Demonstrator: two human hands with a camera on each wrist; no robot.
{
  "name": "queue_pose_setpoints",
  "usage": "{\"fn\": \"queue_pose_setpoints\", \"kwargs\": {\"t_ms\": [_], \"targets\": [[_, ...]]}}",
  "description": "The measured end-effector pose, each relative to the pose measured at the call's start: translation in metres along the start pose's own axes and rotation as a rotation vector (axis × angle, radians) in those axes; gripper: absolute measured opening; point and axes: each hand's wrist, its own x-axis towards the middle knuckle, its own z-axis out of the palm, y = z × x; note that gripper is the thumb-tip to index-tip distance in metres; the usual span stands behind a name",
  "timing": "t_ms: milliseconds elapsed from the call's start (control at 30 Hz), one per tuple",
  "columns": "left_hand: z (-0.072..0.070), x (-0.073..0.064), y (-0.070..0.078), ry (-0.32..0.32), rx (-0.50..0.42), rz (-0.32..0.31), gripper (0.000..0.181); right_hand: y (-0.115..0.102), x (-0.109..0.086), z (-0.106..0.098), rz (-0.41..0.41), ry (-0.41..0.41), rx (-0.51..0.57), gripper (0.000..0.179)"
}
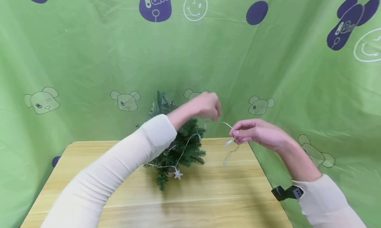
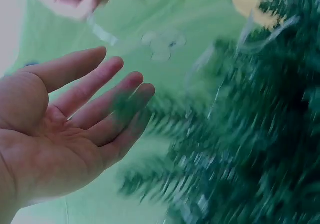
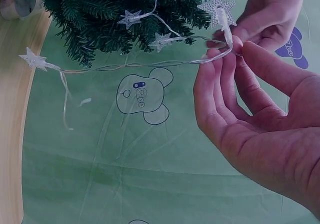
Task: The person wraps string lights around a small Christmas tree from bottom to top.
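A small artificial Christmas tree [image 1: 190, 152] stands on the table, partly hidden behind the left forearm in the head view. Clear star-shaped string lights [image 3: 150, 63] drape over its branches and run across to the right. My right hand [image 1: 259, 132] pinches the wire between thumb and fingertips, with a star [image 3: 217, 8] close to them and a loose end dangling. My left hand [image 1: 205, 105] is above the tree's right side. In the left wrist view its fingers [image 2: 100, 116] are spread loosely beside the branches, and nothing is visible in it.
The wooden table [image 1: 232, 195] extends in front of the tree. Behind and beside it hangs a green printed curtain [image 1: 89, 56]. One star [image 1: 178, 174] hangs at the tree's lower front. A black device [image 1: 287, 192] is at the right sleeve.
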Motion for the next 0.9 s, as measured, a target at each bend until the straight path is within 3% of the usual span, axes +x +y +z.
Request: {"fn": "queue_pose_setpoints", "kwargs": {"t_ms": [100,233,600,733,900], "targets": [[0.012,0.001,0.002,-0.014,0.003,0.003,0.022,-0.001,0.001,0.0,-0.004,0.004,0.007,0.028],[0.015,0.002,0.001,0.044,0.049,0.008,0.018,-0.002,0.001,-0.001,-0.01,0.001,0.014,0.028],[-0.02,0.004,-0.001,0.31,0.034,0.017,0.028,-0.007,-0.004,-0.002,-0.082,-0.031,0.136,0.015],[-0.03,0.003,-0.006,0.361,-0.01,-0.019,0.029,-0.012,-0.006,-0.003,-0.082,0.005,0.126,0.017],[-0.05,-0.003,-0.012,0.383,-0.076,-0.11,0.027,-0.016,-0.011,-0.004,-0.07,0.033,0.08,0.021]]}}
